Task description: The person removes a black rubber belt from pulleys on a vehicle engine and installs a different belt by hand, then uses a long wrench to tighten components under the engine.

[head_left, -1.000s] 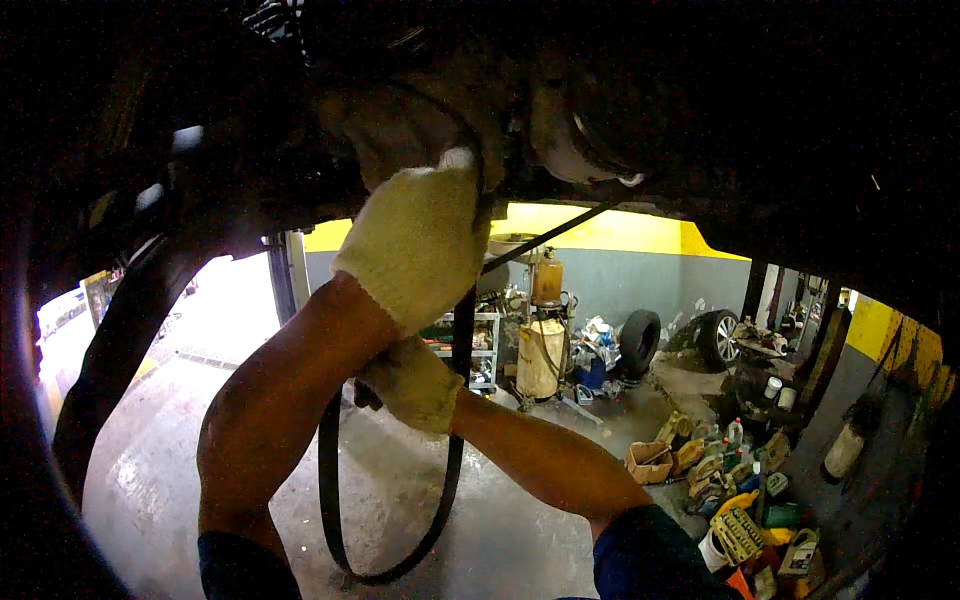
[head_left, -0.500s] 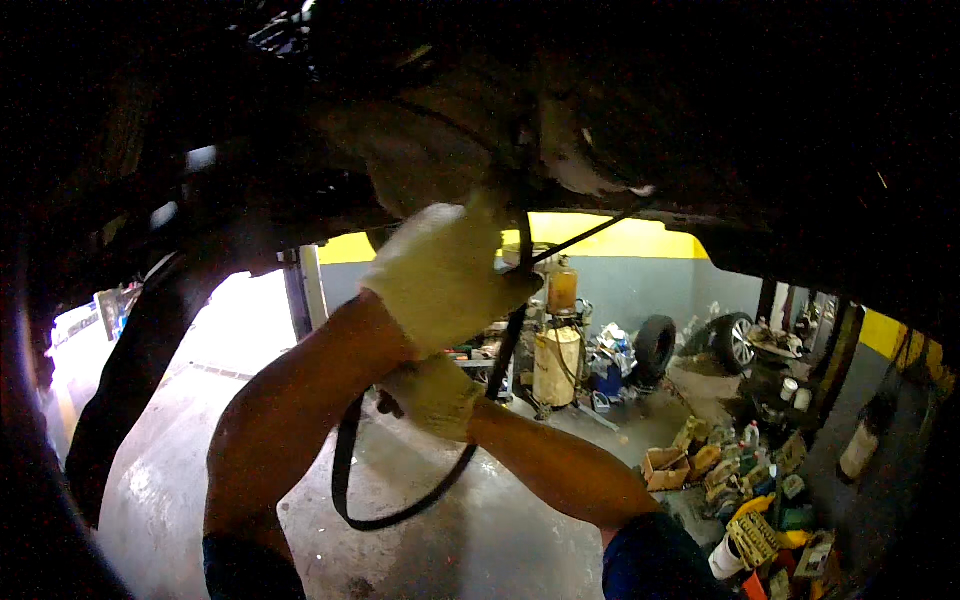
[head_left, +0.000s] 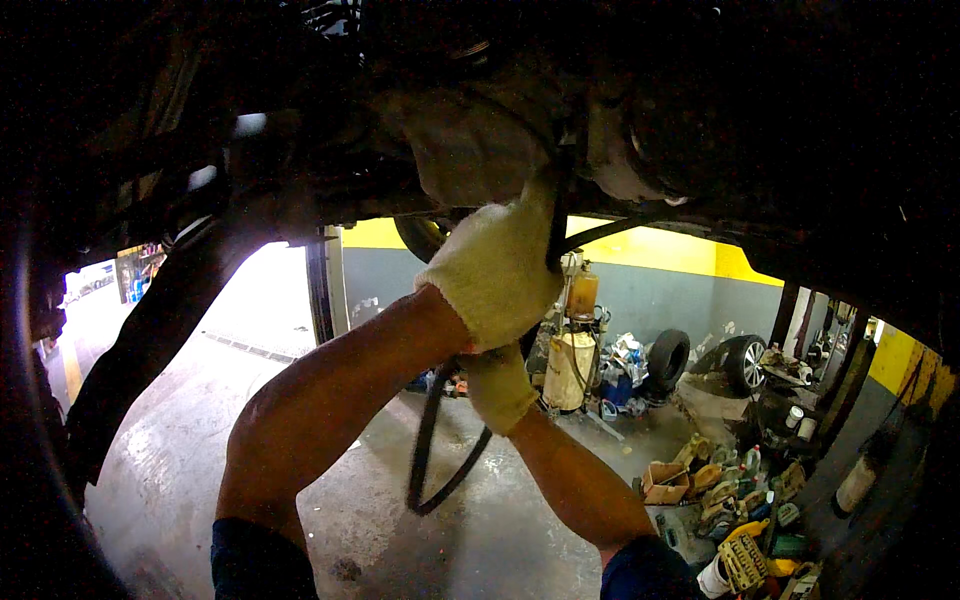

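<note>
Overhead is the dark underside of a raised vehicle (head_left: 465,150). My left hand (head_left: 505,265), in a pale knit glove, reaches up to it with the fingers closed on a long black belt (head_left: 560,215). Just below, my right hand (head_left: 497,392), gloved alike, is raised close against the left hand; its fingers are hidden behind that hand. A slack loop of the belt hangs under both hands. Another dark strand runs from beside my left hand up to the right. The belt's upper end is lost in shadow among the vehicle's parts.
A dark slanted lift arm (head_left: 150,340) stands at the left. Farther back are a tank on a stand (head_left: 570,370), a tyre (head_left: 668,360) and a wheel (head_left: 745,362). Bottles, a cardboard box (head_left: 665,483) and a tool case (head_left: 742,562) crowd the floor at right.
The view has shifted, so the vehicle's underside stands farther right. My right hand has risen closer behind my left hand. The hanging belt loop looks narrower.
</note>
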A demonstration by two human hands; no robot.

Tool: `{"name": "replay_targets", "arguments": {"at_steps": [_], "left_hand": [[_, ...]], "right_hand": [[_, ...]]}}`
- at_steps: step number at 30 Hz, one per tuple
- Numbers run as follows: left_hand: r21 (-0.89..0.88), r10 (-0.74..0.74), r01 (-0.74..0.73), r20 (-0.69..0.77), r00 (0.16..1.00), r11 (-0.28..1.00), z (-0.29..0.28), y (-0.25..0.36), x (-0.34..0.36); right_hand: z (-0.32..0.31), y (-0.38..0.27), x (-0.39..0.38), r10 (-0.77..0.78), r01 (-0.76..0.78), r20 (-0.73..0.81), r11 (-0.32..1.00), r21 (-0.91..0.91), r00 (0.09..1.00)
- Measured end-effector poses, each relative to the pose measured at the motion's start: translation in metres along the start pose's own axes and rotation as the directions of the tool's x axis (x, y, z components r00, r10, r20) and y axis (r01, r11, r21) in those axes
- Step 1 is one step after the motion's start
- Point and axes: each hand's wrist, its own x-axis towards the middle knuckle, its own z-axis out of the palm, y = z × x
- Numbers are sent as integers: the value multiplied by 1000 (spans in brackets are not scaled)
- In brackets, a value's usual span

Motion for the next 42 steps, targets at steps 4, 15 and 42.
{"name": "replay_targets", "arguments": {"at_steps": [4, 15, 42], "left_hand": [[-13, -20, 21, 36, 999, 1000, -3, 11, -4], [57, -103, 98, 106, 989, 994, -10, 4, -14], [400, 323, -243, -147, 935, 884, 5, -62, -35]], "right_hand": [[17, -1, 4, 112, -76, -58, 900, 428, 992], [17, -67, -8, 454, -5, -227, 454, 891, 861], [-115, -295, 199, -182, -245, -330, 376, -894, 926]]}}
